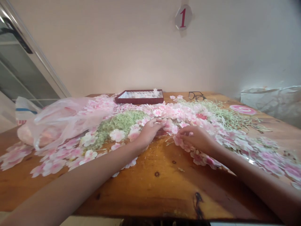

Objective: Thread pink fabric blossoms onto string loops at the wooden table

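My left hand is closed in a pinch, its thumb and forefinger on the edge of a pink artificial flower. Opposite it, my right hand has its fingers curled together at another pink-and-white artificial flower; a bit of pink shows between its fingers. Thin pale stems lie between the two hands, just above the wooden table. Loose blossoms surround both hands, and a pile of green artificial stems lies behind my left forearm.
A clear plastic bag of blossoms is at the left. At the back stand a dark red tray with white pieces and a pair of glasses. More green stems and a pink round disc lie to the right.
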### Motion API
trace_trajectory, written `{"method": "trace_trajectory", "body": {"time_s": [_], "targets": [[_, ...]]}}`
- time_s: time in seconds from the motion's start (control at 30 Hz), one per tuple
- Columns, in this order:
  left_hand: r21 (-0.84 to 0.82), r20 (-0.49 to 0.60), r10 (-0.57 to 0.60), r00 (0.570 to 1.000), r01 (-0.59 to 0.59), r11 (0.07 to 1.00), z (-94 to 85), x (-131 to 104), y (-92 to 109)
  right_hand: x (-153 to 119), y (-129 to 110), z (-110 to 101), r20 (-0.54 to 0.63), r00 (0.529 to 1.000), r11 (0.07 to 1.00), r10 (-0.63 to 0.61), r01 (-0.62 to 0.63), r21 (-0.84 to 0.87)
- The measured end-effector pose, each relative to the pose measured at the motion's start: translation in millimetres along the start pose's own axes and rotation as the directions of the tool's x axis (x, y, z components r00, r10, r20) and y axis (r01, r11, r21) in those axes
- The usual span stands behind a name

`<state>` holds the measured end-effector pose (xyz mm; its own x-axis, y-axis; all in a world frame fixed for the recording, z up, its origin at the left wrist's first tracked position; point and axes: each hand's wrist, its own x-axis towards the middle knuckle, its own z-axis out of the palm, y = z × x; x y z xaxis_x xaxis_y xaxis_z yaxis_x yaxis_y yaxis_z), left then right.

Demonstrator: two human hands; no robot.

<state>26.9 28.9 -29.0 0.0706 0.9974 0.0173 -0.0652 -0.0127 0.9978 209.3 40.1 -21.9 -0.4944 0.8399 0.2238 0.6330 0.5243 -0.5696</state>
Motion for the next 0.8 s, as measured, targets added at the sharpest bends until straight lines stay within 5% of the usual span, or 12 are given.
{"method": "trace_trajectory", "body": {"time_s": [0.23, 0.3, 0.4, 0.53, 0.67, 0.8], "targets": [[-0.02, 0.017, 0.078, 0.997, -0.077, 0.997, 5.6, -4, 8, -1, -4, -9, -0.022, 0.994, 0.946, 0.105, -0.093, 0.31], [-0.036, 0.021, 0.152, 0.988, -0.152, 0.988, 8.5, -8, 13, -1, -7, -11, -0.003, 0.98, 0.83, 0.201, -0.169, 0.531], [0.027, 0.037, 0.258, 0.966, -0.259, 0.966, 12.8, -15, 19, 0, -9, -11, 0.105, 0.948, 0.529, 0.3, -0.258, 0.809], [0.09, 0.118, 0.3, 0.946, -0.311, 0.946, 18.3, -23, 23, -2, -12, -7, 0.232, 0.93, 0.313, 0.286, -0.319, 0.895], [0.129, 0.161, 0.289, 0.944, -0.311, 0.942, 20.8, -24, 22, -5, -16, -1, 0.308, 0.924, 0.351, 0.226, -0.372, 0.859], [0.186, 0.102, 0.256, 0.961, -0.271, 0.944, 20.0, -23, 19, -7, -19, 0, 0.248, 0.947, 0.513, 0.202, -0.318, 0.797]]}}
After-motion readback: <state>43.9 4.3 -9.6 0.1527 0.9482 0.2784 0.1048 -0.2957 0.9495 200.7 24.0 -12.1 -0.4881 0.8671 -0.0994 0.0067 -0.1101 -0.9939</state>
